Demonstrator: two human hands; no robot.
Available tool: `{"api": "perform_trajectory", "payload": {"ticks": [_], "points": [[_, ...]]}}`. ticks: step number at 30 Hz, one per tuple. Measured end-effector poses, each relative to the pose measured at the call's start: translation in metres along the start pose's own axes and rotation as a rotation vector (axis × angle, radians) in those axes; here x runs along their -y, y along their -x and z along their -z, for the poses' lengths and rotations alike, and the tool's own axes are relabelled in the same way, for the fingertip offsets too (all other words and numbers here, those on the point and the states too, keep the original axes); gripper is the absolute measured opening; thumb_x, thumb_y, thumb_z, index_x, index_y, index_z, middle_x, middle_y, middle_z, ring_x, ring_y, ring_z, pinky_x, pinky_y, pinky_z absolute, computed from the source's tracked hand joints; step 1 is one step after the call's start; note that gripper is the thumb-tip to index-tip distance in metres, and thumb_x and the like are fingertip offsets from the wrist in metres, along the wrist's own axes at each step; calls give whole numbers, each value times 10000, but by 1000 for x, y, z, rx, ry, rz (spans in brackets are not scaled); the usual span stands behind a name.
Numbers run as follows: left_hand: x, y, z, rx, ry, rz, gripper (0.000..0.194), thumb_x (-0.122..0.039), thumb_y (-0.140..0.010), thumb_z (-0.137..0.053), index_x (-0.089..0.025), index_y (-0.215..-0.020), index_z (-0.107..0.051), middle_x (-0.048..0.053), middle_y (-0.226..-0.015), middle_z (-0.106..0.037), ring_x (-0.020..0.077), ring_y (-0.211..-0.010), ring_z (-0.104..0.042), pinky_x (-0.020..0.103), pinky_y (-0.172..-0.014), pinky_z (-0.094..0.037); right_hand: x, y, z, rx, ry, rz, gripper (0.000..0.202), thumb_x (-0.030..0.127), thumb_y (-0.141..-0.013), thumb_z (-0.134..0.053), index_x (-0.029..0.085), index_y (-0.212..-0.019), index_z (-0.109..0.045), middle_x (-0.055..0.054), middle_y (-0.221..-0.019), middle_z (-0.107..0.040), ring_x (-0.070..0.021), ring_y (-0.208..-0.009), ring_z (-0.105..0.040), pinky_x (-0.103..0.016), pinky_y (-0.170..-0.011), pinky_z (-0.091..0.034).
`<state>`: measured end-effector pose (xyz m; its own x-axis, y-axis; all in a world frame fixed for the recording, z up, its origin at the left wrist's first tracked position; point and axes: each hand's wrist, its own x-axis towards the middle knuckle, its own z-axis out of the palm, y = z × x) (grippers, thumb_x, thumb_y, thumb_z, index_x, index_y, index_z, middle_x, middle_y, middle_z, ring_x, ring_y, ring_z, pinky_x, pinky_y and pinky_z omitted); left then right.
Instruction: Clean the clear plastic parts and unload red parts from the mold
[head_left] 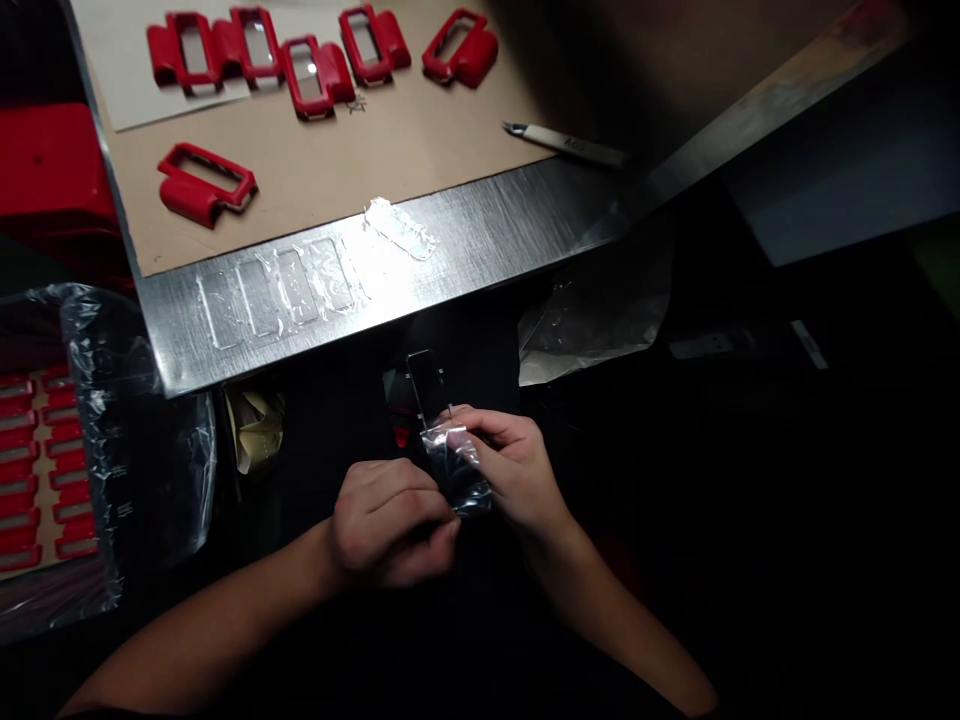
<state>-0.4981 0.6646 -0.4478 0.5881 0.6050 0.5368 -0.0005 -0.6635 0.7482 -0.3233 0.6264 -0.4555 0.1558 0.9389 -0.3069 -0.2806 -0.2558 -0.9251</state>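
Note:
Below the table edge, my right hand [514, 462] pinches a small clear rectangular window piece [429, 385] with little side tabs. Its upper end sticks up past the fingers. Clear plastic film [459, 470] hangs from the lower part of the piece, crinkled and shiny. My left hand [394, 520] is closed, its thumb and forefinger pinched at the film's lower left edge. Whether the film is a small bag or a peeled layer I cannot tell. Several clear rectangular pieces [259, 297] in film lie along the metal table edge, beside a crumpled film piece [397, 228].
Several red plastic frames [313, 80] lie on the brown cardboard [420, 140] covering the metal table [480, 215]. A craft knife [566, 142] rests near the cardboard's edge. At left, a plastic-lined box [90, 400] holds rows of red frames. A clear bag [596, 310] hangs under the table.

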Motion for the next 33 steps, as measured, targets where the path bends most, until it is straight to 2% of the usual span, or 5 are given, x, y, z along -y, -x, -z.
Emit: {"api": "perform_trajectory", "payload": {"ticks": [7, 15, 18, 22, 33], "points": [[31, 26, -3, 88, -43, 135, 158, -87, -828, -692, -165, -960, -656, 53, -799, -672, 156, -704, -630, 264, -635, -492, -6, -1, 0, 67, -75, -86, 139, 310, -929, -724, 198, -931, -807, -63, -932, -787, -202, -891, -736, -315, -833, -586], [45, 43, 38, -143, 702, 946, 299, -453, -840, -784, -171, -927, -741, 52, -810, -637, 111, -638, -546, 215, -565, -427, -18, 6, -36, 82, -90, -91, 105, 312, -924, -736, 217, -909, -779, -23, -817, -731, -149, -766, -668, -259, -730, -534], [43, 51, 60, -229, 760, 864, 591, -568, -724, -852, -221, -1187, -730, 70, -934, -601, 134, -725, -543, 224, -582, -442, -21, -1, -41, 370, -223, -271, 165, 337, -903, -757, 178, -863, -782, -29, -742, -705, -145, -702, -633, -269, -687, -511], [31, 54, 76, -213, 683, 736, 417, -449, -733, -881, -242, -1080, -779, 64, -958, -553, 132, -727, -538, 253, -598, -458, -23, -4, -54, 497, -354, -391, 229, 369, -868, -790, 148, -808, -789, -30, -663, -686, -139, -659, -623, -273, -679, -508], [5, 56, 95, -491, 168, 449, 305, -356, -804, -810, -229, -1071, -734, 31, -887, -540, 151, -723, -571, 275, -596, -488, -32, -4, -66, 126, -389, -430, 214, 350, -814, -834, 143, -786, -788, -33, -692, -675, -115, -631, -583, -221, -566, -484]]}}
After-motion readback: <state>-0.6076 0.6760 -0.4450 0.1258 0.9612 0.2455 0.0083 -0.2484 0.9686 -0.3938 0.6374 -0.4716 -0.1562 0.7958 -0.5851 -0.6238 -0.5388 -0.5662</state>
